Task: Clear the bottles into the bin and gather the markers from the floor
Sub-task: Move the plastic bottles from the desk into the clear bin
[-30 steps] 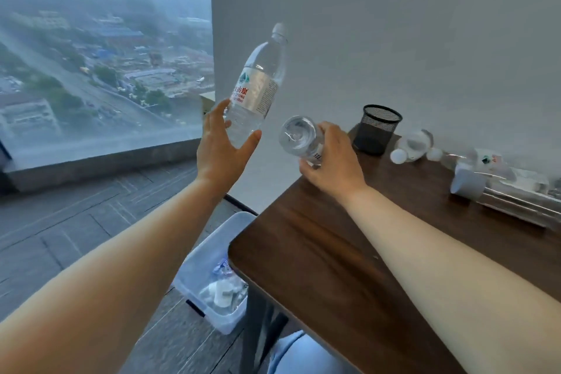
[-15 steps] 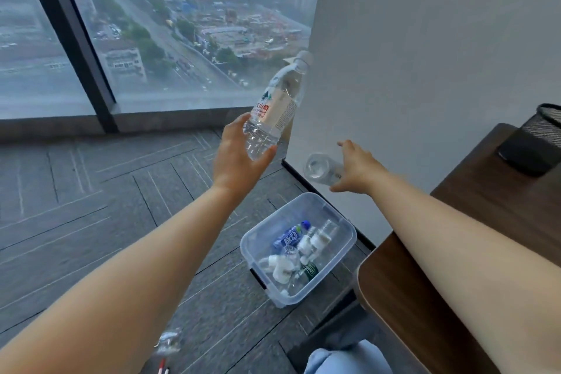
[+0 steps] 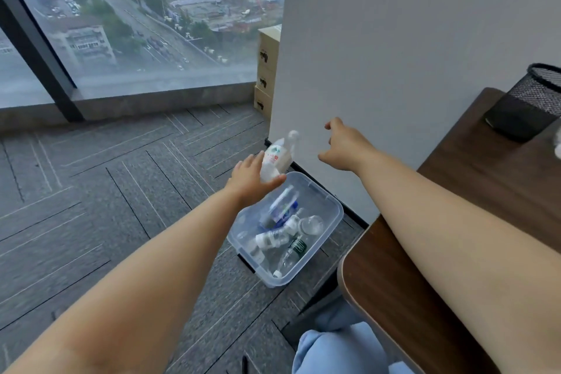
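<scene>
A clear plastic bin (image 3: 333,204) stands on the carpet beside the table's corner, with several bottles (image 3: 287,229) lying in it. My left hand (image 3: 249,177) hangs just above the bin's far-left rim and grips the base of a clear water bottle (image 3: 277,156) with a white label; the bottle tilts up and to the right. Held out over the bin near the wall, my right hand (image 3: 344,146) has its fingers spread and holds nothing. A dark pen-like thing (image 3: 244,364) lies on the floor at the bottom edge.
The brown table (image 3: 425,252) fills the right side, with a black mesh cup (image 3: 535,99) at its far end. A grey wall runs behind the bin. Cardboard boxes (image 3: 267,70) are stacked by the window. My knee in light blue cloth (image 3: 334,349) sits below.
Both hands swung from the table to over the bin. My right hand let go of its bottle and opened. My left hand lowered its bottle towards the bin.
</scene>
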`<action>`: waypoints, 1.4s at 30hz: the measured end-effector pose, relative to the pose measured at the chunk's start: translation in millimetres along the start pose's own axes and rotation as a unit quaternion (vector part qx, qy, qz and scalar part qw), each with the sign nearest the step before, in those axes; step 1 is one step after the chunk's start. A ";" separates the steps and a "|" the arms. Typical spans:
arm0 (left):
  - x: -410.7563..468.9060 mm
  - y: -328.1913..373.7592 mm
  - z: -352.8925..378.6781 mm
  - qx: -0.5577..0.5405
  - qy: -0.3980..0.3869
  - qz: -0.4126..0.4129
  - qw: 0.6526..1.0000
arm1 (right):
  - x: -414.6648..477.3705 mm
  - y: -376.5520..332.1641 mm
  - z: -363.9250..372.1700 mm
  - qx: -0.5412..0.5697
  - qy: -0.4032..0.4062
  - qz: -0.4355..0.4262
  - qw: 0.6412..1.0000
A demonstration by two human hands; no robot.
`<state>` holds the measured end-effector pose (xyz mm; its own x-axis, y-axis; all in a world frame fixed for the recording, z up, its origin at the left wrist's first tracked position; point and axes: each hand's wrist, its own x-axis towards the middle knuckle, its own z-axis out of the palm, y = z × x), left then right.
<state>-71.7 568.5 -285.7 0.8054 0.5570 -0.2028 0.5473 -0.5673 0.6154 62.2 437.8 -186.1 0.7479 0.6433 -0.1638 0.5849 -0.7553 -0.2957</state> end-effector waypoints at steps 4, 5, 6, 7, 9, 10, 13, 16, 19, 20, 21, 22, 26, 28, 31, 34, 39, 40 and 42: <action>-1.5 -7.0 3.3 0.020 0.008 -0.031 0.999 | -0.6 -0.8 0.5 0.011 0.001 -0.009 1.000; -3.3 -6.1 1.4 0.014 0.024 -0.029 0.999 | -1.1 -1.2 0.1 0.013 0.002 -0.011 1.000; -6.4 -3.6 -2.2 0.007 0.036 -0.025 0.999 | -1.7 -1.6 -0.6 0.014 0.004 -0.014 1.000; -8.8 -1.6 -6.0 -0.004 0.044 -0.021 0.999 | -2.8 -2.3 -1.2 0.014 0.005 -0.019 1.000; -15.6 4.7 -15.0 -0.020 0.057 -0.006 0.998 | -5.7 -3.6 -2.7 0.013 0.009 -0.028 0.999; -19.6 8.7 -20.1 -0.024 0.064 0.003 0.998 | -7.4 -4.0 -3.7 0.013 0.010 -0.032 0.999; -32.3 24.7 -36.7 -0.030 0.101 0.026 0.994 | -11.8 -3.6 -9.0 0.005 0.008 -0.045 0.999; -44.2 44.5 -52.7 -0.021 0.145 0.054 0.988 | -18.2 -4.5 -21.0 0.011 0.007 -0.057 0.998; -56.0 65.8 -63.0 -0.019 0.186 0.075 0.980 | -30.7 -2.6 -34.4 0.039 0.023 -0.076 0.996; -60.5 73.3 -64.8 -0.019 0.197 0.081 0.977 | -36.5 -0.6 -38.7 0.047 0.032 -0.082 0.995; -64.9 81.2 -65.5 -0.021 0.205 0.088 0.975 | -43.0 2.2 -43.2 0.054 0.040 -0.087 0.994; -69.8 89.6 -65.6 -0.021 0.211 0.096 0.973 | -49.9 5.5 -47.7 0.058 0.048 -0.092 0.993; -87.9 127.0 -60.5 -0.020 0.217 0.130 0.967 | -80.2 26.3 -67.6 0.069 0.085 -0.104 0.988; -97.1 148.1 -56.2 -0.020 0.218 0.148 0.964 | -96.4 41.7 -78.2 0.076 0.102 -0.101 0.987; -110.8 181.0 -48.9 -0.019 0.211 0.176 0.961 | -119.9 68.4 -94.1 0.079 0.122 -0.088 0.986; -121.8 211.8 -37.5 -0.020 0.204 0.203 0.958 | -144.3 96.0 -110.0 0.082 0.155 -0.067 0.982; -135.6 265.1 -2.4 -0.027 0.167 0.243 0.955 | -188.6 150.0 -128.6 0.090 0.207 -0.031 0.974; -138.1 276.6 7.1 -0.030 0.156 0.249 0.955 | -197.8 162.8 -131.4 0.091 0.217 -0.021 0.972; -142.5 300.0 27.8 -0.037 0.132 0.264 0.955 | -215.8 189.8 -136.9 0.090 0.236 0.005 0.968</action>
<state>-15.9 302.0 -93.4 0.8741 0.3438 0.3433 0.0554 -0.7725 0.6326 54.9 138.6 -78.0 0.8380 0.4752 0.2682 0.5448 -0.7000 -0.4618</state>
